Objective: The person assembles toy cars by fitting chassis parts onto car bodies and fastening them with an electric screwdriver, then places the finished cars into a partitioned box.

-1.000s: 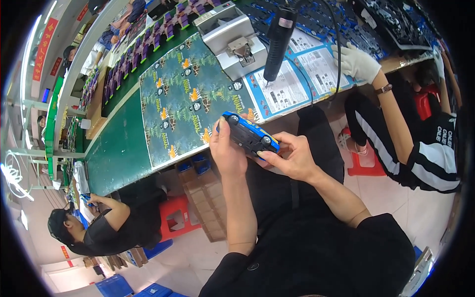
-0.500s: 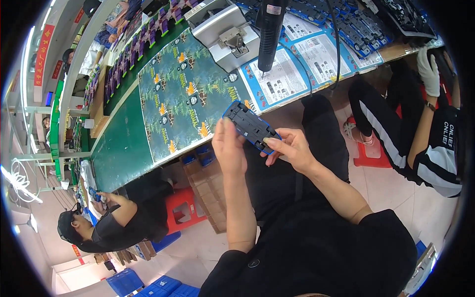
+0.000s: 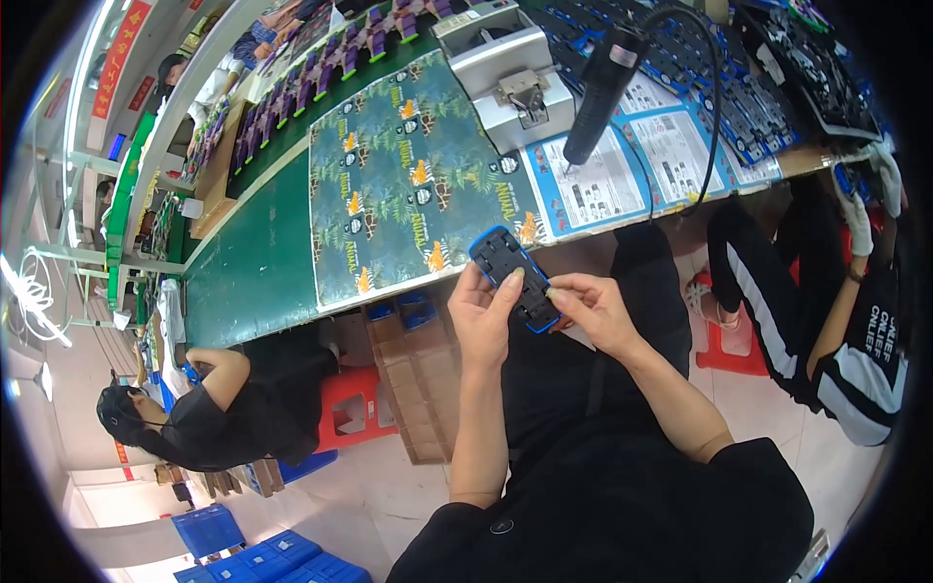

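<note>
A toy car [image 3: 502, 260] with a blue body is upside down over my lap, its black underside and wheels facing up. My left hand [image 3: 483, 316] grips it along the left side, the thumb lying across the underside. At its lower right end, my right hand [image 3: 601, 313] pinches the edge between thumb and fingers. The right fingertips are partly hidden behind the car. Beyond my hands, a black electric screwdriver [image 3: 607, 92] with a cable hangs tip down above the blue and white printed sheets [image 3: 588, 194].
A grey metal box-shaped device [image 3: 510, 83] stands on the bench behind an animal-print sheet [image 3: 403, 185]. Several blue and black car parts [image 3: 753, 117] lie at the back right. Purple and green toys [image 3: 306, 87] line the far left. Co-workers sit on both sides, near red stools [image 3: 355, 408].
My left hand has moved from the car's upper end to its side, thumb now over the underside. The view has shifted. The right-hand co-worker's gloved hands now hold a blue piece.
</note>
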The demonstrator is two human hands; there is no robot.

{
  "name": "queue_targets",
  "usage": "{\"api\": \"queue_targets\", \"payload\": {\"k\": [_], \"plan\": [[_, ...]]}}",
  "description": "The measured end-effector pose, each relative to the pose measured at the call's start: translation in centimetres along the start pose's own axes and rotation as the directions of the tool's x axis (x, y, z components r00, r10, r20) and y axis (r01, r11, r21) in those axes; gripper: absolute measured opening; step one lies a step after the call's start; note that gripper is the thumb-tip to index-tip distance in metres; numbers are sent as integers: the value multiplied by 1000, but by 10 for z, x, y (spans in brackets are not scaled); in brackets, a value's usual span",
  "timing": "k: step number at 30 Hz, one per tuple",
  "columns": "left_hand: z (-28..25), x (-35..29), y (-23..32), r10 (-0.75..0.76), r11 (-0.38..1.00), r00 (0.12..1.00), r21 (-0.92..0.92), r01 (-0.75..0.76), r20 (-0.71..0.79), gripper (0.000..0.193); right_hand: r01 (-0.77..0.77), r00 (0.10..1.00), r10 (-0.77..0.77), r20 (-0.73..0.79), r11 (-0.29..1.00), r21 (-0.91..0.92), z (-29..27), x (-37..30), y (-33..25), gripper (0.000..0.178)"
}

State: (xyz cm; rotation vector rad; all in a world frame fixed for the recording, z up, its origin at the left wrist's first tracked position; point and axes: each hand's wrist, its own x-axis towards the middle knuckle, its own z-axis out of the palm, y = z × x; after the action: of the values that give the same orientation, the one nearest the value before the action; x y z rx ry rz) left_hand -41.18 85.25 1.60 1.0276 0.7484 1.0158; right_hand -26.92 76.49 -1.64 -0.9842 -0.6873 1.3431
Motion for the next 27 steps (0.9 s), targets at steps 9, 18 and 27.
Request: {"api": "queue_targets", "payload": {"k": [9, 18, 27], "plan": [[4, -6, 8, 101, 986, 994, 130, -106, 44, 36, 589, 697, -670, 257, 331, -737, 26, 26, -69, 49], [-1, -1, 15, 69, 997, 998, 17, -69, 14, 35, 695, 538, -767, 350, 169, -699, 16, 9, -78, 33], [-10, 8, 14, -32, 996, 999, -88, 30, -29, 37, 688, 644, -687, 337, 327, -648, -6, 4, -74, 21]]}}
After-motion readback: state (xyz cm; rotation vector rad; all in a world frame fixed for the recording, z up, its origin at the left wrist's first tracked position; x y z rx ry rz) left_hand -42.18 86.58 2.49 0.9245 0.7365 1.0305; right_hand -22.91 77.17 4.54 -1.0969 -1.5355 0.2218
